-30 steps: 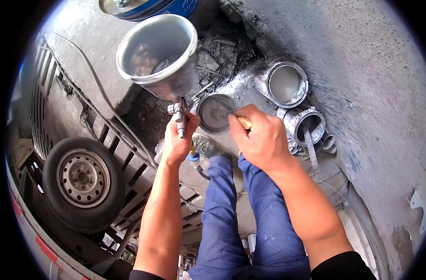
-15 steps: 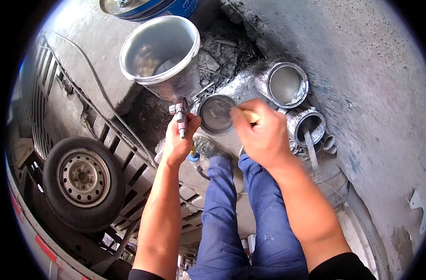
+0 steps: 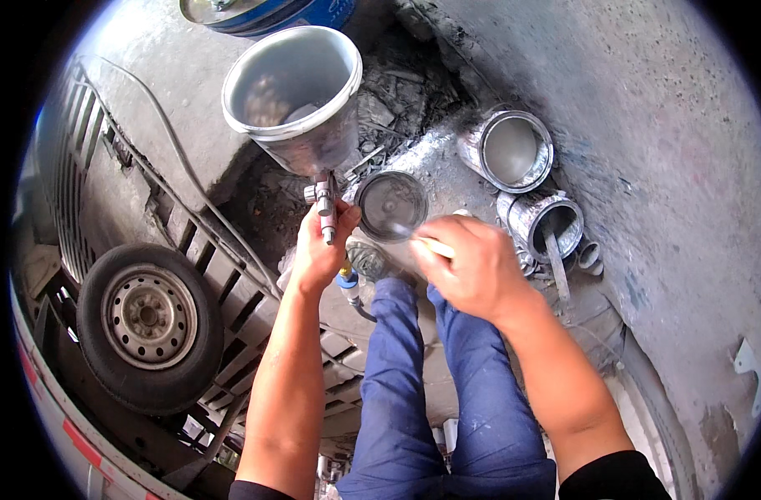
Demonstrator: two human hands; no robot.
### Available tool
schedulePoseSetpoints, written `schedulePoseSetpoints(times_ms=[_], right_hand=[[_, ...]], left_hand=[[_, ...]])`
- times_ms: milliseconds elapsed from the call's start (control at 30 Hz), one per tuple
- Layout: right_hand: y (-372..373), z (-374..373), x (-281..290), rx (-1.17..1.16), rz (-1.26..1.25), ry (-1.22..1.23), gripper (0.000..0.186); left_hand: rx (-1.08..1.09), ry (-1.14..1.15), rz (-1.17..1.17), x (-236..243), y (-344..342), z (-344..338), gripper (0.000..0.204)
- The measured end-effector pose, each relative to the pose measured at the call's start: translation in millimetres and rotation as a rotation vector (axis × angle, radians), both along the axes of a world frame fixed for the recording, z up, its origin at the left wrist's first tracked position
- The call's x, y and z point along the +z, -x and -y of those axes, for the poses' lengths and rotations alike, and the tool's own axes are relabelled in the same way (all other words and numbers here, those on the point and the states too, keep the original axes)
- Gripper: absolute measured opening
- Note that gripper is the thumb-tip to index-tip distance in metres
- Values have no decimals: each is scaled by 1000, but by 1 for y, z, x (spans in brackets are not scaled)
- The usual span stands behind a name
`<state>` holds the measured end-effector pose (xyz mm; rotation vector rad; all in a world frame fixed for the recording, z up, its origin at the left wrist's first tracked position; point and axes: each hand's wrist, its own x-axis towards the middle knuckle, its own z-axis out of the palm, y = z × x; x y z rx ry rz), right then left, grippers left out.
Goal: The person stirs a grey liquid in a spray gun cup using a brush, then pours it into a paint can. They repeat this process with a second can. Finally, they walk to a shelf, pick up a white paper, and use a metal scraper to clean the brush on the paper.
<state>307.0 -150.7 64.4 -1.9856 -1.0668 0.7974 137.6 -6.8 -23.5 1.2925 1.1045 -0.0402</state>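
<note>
My left hand [image 3: 320, 258] is wrapped round a paint spray gun [image 3: 324, 210]. On top of the gun sits a large grey-coated cup [image 3: 314, 154] with a pale rim, its mouth tilted toward me, and some residue shows inside. My right hand [image 3: 485, 262] is closed on a pale-handled tool [image 3: 435, 247], whose blurred tip reaches over a round can [image 3: 390, 173]. Thin grey liquid or residue covers the can's bottom; whether the tip touches it I cannot tell. A hose with a blue fitting [image 3: 347, 280] hangs below my left hand.
To the right, by the wall, two paint-smeared tins [image 3: 551, 150] lean, the nearer holding a flat stick [image 3: 555, 262]. A blue drum [image 3: 293, 18] stands at the far side. A wheel [image 3: 150, 318] and slatted metal frame lie left. Dark debris [image 3: 405, 92] covers the ground behind the can.
My right hand has come slightly nearer and right, with the tool's tip now showing over the can. The spray gun and its cup have shifted a little to the right.
</note>
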Motion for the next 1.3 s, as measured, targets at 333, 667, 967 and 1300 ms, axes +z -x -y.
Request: schedulePoseSetpoints(times_ms=[333,667,967,1300], right_hand=[[-5,-2,3,148,14,-103,14],[-18,-1,0,232,-5,-181,14],[-27,-7,-1,251,-43,-178,15],[-32,-7,5,323,-29,-174,15]], left_hand=[[-33,-4,-20,3,0,-2,14],[-55,33,9,6,1,-5,15],[-50,62,12,10,-1,-4,16],[-42,142,72,19,-5,-6,11]])
